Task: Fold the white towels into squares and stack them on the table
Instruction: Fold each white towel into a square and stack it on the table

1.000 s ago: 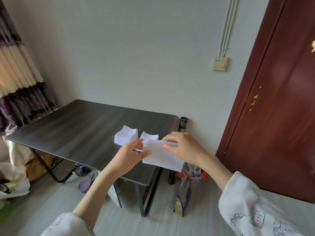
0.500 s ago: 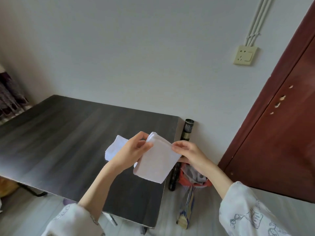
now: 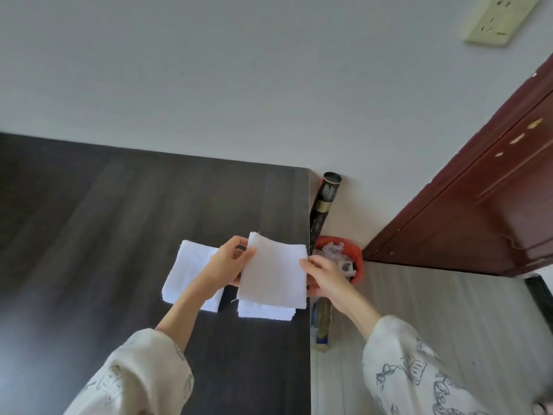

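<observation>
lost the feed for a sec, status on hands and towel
Left hand and right hand each pinch the folded towel, held over the stack. Another towel lies left. Nothing in the way.

No text, brand or number can be read with certainty. Small white print is seen on the black band of the dark tube (image 3: 326, 195) that stands just off the far right corner of the tabletop (image 3: 119, 223), but the lines are too small and blurred to be made out. A faint orange mark is seen on the folded white towel (image 3: 187, 272) lying on the tabletop, partly hidden behind the left hand (image 3: 227, 265); it cannot be told whether it is lettering or a logo. Line drawings are printed on the sleeves (image 3: 419, 369), and no words are legible among them.
</observation>
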